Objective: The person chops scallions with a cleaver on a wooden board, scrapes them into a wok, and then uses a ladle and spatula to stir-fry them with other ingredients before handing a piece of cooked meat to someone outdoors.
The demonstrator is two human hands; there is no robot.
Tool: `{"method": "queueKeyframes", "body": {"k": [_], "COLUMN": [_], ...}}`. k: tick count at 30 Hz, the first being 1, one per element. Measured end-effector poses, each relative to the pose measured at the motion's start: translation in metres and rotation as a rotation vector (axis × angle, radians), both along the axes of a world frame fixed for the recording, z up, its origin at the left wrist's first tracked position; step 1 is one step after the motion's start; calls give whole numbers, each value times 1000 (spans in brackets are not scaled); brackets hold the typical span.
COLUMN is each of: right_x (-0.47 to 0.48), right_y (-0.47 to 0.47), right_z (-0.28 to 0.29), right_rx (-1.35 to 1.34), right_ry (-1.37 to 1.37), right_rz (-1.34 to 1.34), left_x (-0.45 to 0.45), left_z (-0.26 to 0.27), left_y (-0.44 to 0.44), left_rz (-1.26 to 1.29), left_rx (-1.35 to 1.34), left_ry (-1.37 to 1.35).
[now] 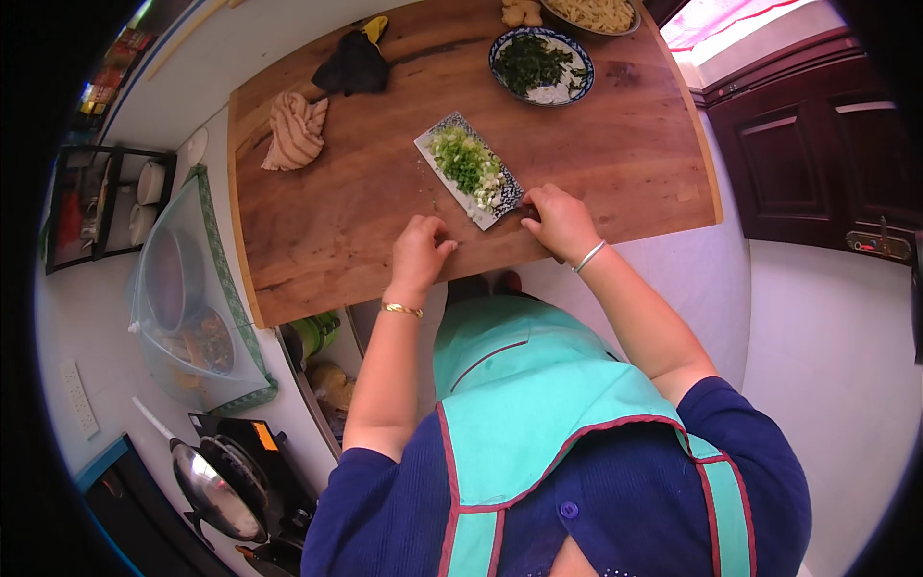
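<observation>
A rectangular patterned plate [510, 189] lies slantwise on the wooden table [620, 166], bearing chopped scallions [465, 164]. My left hand [420, 249] is at the table's near edge, left of the plate's lower end; its fingers are loosely curled with a gap to the thumb, and nothing shows in it. By the plate's lower right corner is my right hand [562, 222], fingers bent and thumb near them. Something dark shows between its fingers, too unclear to name, and whether they touch the plate cannot be told. Small green bits lie on the wood beside the plate.
Farther back are a blue-rimmed bowl of dark chopped greens [533, 66], a bowl of pale shreds [591, 16] and ginger root [521, 12]. A striped cloth [296, 131] and a dark cloth [353, 63] lie at left. A mesh food cover [195, 296] and wok [216, 490] stand beyond.
</observation>
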State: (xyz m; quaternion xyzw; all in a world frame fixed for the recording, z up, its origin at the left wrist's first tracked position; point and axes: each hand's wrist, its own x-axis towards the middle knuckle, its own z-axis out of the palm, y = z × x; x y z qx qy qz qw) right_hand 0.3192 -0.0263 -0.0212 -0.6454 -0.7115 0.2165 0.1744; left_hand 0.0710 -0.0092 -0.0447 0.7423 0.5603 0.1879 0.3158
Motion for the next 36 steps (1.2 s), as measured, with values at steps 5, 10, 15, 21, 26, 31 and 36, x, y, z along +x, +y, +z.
{"method": "queueKeyframes", "body": {"k": [5,10,15,21,26,31,36], "right_x": [-3,3,32,45,2,-73,-146], "right_y": [-2,-1,1,13,76,179,292], "right_z": [-10,-18,-14,8,29,38,16], "right_rx": [-4,3,-11,26,265,330,352], "right_ry": [-73,-87,-123,-123,89,182,142], "right_rz": [-59,-110,-189,-284,-128,39,113], "left_x": [8,25,76,87,45,-21,-70], "left_z": [-9,8,24,14,21,-14,-16], "left_y": [-7,17,54,76,95,110,125], "left_rz": [-14,70,8,-32,202,475,673], "left_rx": [155,232,240,363,178,-292,-395], "left_ry": [97,-26,-237,-244,-332,-761,-1124]}}
